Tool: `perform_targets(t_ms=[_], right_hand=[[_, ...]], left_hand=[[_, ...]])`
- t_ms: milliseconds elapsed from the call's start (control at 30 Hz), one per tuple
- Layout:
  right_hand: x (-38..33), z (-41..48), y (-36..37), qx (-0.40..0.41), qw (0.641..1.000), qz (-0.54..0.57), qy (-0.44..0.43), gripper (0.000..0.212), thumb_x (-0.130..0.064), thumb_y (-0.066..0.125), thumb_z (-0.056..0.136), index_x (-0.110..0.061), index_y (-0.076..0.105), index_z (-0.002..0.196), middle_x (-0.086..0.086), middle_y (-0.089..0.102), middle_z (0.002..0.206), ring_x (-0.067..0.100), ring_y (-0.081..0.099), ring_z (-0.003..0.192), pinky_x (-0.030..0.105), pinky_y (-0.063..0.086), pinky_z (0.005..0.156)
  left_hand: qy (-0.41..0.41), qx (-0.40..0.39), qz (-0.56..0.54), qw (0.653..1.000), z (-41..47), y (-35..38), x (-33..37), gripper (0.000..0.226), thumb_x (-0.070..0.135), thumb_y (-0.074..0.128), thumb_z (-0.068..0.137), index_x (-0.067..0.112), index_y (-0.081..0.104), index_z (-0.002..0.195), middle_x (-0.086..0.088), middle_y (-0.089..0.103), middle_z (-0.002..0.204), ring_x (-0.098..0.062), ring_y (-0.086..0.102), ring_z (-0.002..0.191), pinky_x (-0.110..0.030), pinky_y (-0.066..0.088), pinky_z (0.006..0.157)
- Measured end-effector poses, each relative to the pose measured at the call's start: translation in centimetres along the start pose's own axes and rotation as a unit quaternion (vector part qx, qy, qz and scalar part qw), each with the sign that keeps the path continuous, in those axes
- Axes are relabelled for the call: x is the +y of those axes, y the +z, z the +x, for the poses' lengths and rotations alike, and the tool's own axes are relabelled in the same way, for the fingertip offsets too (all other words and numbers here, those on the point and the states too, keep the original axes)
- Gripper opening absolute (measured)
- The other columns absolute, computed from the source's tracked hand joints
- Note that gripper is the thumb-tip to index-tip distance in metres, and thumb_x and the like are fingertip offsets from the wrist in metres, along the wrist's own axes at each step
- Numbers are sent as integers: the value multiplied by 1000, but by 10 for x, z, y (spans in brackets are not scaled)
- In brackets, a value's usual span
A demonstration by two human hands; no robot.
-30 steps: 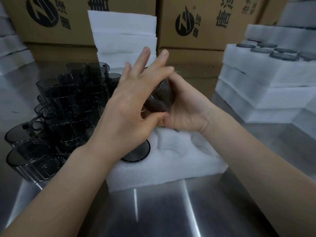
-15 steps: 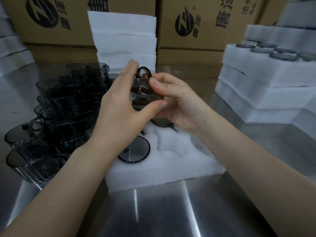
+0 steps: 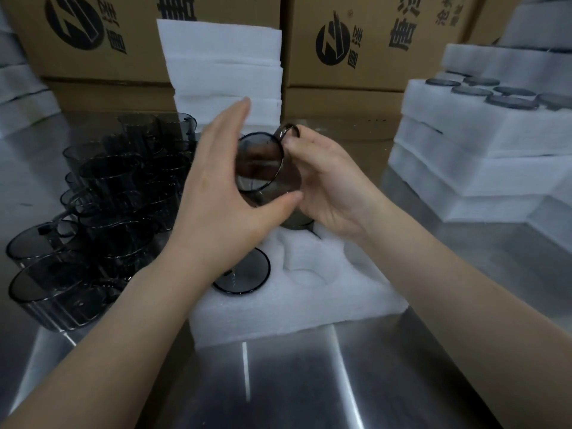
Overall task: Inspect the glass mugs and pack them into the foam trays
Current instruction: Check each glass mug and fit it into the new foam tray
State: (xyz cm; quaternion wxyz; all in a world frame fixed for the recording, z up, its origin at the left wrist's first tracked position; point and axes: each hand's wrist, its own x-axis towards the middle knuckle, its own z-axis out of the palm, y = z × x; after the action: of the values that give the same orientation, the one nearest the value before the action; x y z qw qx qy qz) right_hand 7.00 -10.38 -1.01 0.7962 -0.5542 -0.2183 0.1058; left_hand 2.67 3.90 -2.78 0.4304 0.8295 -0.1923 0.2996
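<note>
Head view: right hand [image 3: 328, 187] gripped a mug [image 3: 260, 162], left hand [image 3: 216, 193] steadied it with straight fingers; tray [image 3: 309, 305] held two, pile [image 3: 102, 212] at desk's left edge remained.

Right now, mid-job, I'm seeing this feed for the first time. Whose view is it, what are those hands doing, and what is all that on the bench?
There is no machine here. One camera worn on a person's head looks forward and down at their bare hands. The right hand pinches the handle of a smoky glass mug, and the left hand cups it with straight fingers. Below them a white foam tray lies on a steel table, with a packed mug seated in one pocket. Loose mugs are piled at left, filled trays are stacked at right, and cardboard boxes stand behind.
</note>
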Motion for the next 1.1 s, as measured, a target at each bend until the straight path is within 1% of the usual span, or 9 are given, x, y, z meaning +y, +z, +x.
perform_targets(t_ms=[67,167,300,400,567,867,933,1067,1100], right_hand=[[-1,2,-1,-10,1000,21,-6,14,-9,46,97,-6,48,111,23,47,110,34,47,102,47,44,88],[-3,4,-1,-2,1000,-5,2,20,-28,53,87,-11,48,77,14,44,93,30,46,95,41,47,79],[5,4,-6,32,989,-140,-28,30,-40,55,94,-23,65,71,-9,58,67,11,61,77,30,53,66],[6,4,-8,29,977,-209,-27,36,-35,51,99,-17,58,69,-7,54,66,13,52,64,29,46,59],[3,2,-7,-22,984,-176,26,34,-29,46,102,-12,50,72,5,42,69,19,36,54,30,37,50],[1,-1,-5,-81,993,-78,18,30,-22,37,104,-10,45,78,7,45,78,21,47,63,31,36,51],[0,-1,-6,-99,992,-80,5,30,-24,36,103,-11,46,78,6,46,78,20,48,63,30,33,50],[0,-2,-6,-131,989,-74,-15,26,-23,37,99,-13,51,81,5,47,74,17,51,63,25,34,49],[0,-2,-7,-136,987,-79,-19,23,-22,37,98,-12,53,83,5,48,74,17,51,63,25,35,49]], left_hand=[[-57,19,-53,997,1,0,0,86,39,82,68,24,39,141,15,49,134,2,47,124,-20,40,104],[-63,12,-136,989,2,-2,-4,67,27,83,66,24,52,126,19,61,113,6,58,109,-16,47,95],[-58,-20,-215,975,3,-4,-13,74,1,79,67,16,50,134,13,63,115,0,60,111,-17,49,92],[-59,-29,-253,965,3,-5,-17,80,-3,66,67,20,41,139,12,61,114,-3,61,111,-20,50,90],[-75,-8,-249,966,2,-3,-16,69,14,77,70,20,45,131,6,60,116,-3,63,106,-20,51,89],[-66,40,-260,963,6,-7,-14,44,22,77,73,24,59,113,21,71,95,2,67,93,-15,50,81],[-78,40,-289,953,7,-8,-15,40,23,76,75,21,61,112,16,72,97,-3,67,98,-18,51,83],[-113,18,-379,918,7,-10,-19,53,28,69,83,-5,56,122,-22,64,117,-42,61,109,-53,48,99],[-124,14,-396,910,7,-11,-20,51,27,65,87,-8,54,122,-24,63,116,-44,61,107,-54,48,99]])
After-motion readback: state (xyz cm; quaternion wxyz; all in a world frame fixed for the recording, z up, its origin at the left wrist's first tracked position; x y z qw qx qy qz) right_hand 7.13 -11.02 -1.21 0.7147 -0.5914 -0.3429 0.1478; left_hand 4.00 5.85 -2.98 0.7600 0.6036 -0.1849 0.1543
